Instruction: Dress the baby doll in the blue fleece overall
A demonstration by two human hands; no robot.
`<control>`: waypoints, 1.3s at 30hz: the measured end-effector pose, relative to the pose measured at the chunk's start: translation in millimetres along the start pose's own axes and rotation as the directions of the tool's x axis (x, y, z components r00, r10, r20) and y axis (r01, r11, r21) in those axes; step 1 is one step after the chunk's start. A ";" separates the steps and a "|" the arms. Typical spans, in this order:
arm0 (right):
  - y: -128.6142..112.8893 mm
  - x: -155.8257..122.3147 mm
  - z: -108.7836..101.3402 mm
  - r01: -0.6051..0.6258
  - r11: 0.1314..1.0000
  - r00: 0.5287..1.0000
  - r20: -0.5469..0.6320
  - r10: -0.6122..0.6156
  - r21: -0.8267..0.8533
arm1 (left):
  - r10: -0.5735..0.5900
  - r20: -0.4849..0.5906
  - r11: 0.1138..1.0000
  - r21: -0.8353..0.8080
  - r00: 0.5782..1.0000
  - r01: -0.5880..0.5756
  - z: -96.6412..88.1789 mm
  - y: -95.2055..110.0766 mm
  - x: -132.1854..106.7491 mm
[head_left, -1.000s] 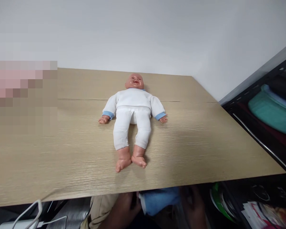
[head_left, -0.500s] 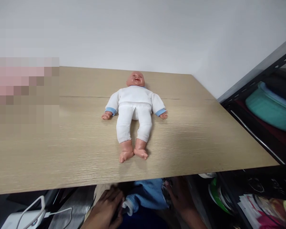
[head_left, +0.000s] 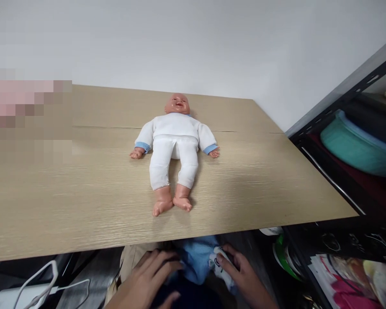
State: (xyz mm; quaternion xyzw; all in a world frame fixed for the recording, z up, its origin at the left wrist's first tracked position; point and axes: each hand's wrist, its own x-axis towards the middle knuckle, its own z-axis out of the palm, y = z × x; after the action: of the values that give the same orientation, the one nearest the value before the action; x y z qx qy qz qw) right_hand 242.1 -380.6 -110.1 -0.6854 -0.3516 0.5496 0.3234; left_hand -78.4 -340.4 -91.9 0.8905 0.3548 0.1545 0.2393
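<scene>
A baby doll in a white top and trousers with blue cuffs lies on its back on the wooden table, feet toward me. Below the table's front edge, over my lap, hangs a light blue cloth with a white printed patch. My right hand pinches its right side at the patch, thumb on top. My left hand lies at the cloth's left side, fingers stretched and thumb apart. Neither hand touches the doll. Part of the cloth is hidden behind the left fingers.
On the right stands a black shelf holding a teal basin and, lower down, papers and packets. A white power bank with cables sits at lower left. A pale wall rises behind the table.
My left hand has loosened from the cloth's edge and its fingers have spread. My right hand has turned and now shows the white patch under its thumb. The view has shifted slightly right.
</scene>
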 end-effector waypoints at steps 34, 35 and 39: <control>-215.8 20.9 -10.7 0.784 0.616 0.473 0.718 -0.511 -0.079 | 0.129 -0.348 0.814 -0.497 0.929 -0.299 -153.8 -14.7 115.6; -220.2 18.4 -8.9 0.800 0.600 0.427 0.716 -0.552 -0.015 | 0.107 -0.414 0.822 -0.475 0.904 -0.314 -151.5 -17.2 116.8; -237.3 10.0 -3.5 0.844 0.522 0.327 0.654 -0.682 0.123 | 0.123 -0.559 0.761 -0.477 0.820 -0.439 -148.4 -31.9 129.0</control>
State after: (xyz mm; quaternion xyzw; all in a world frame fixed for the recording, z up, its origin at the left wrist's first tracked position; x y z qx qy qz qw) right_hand 217.0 -243.4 82.2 -0.2404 -0.7827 0.4767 0.3200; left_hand -71.9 -182.2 28.9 0.7457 0.1954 0.5144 0.3757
